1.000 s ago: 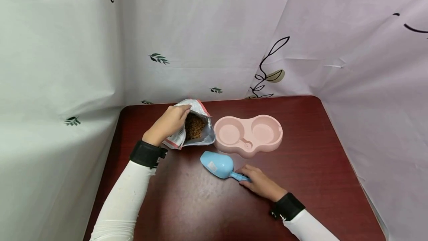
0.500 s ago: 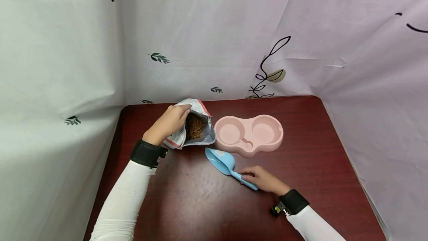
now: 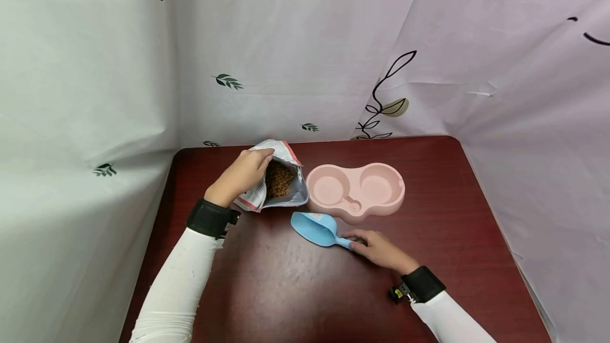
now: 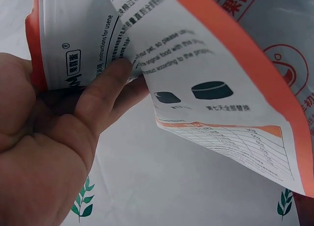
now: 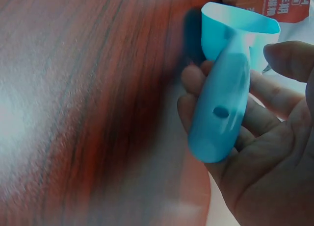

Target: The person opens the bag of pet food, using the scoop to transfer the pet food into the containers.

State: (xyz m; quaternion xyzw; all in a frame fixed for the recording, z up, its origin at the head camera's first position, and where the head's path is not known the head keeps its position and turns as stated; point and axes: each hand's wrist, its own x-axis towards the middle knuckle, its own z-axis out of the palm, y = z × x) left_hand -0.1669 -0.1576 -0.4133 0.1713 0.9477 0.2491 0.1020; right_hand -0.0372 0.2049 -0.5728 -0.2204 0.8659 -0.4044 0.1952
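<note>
1. Grip on the right side first: the right hand (image 3: pixel 378 249) is curled round the handle of the blue scoop (image 3: pixel 315 228), with the thumb on one side and the fingers (image 5: pixel 196 79) wrapped under it, as seen in the right wrist view.
2. From that grip, the scoop's open mouth is pointed away and to the left, toward the bag. Whether it rests on the bench (image 3: pixel 295 290) or is lifted just off it can't be told.
3. Left side: the left hand (image 3: pixel 240 174) is clamped on the top edge of the food bag (image 3: pixel 281 187). In the left wrist view the thumb (image 4: pixel 105 84) is pressed flat on the printed white and orange panel, and the edge is pinched against the other fingers.
4. The bag's mouth is held open just right of that grip, and brown kibble (image 3: pixel 278 179) can be seen inside.
5. A pink double bowl (image 3: pixel 355 190) is sat just right of the bag and just beyond the right-hand grip, close to the scoop but not touching it. Both wells look bare.
6. White sleeves and black wrist straps are worn on both arms, and a pale leaf-print sheet (image 3: pixel 286 52) is hung behind the bench.
</note>
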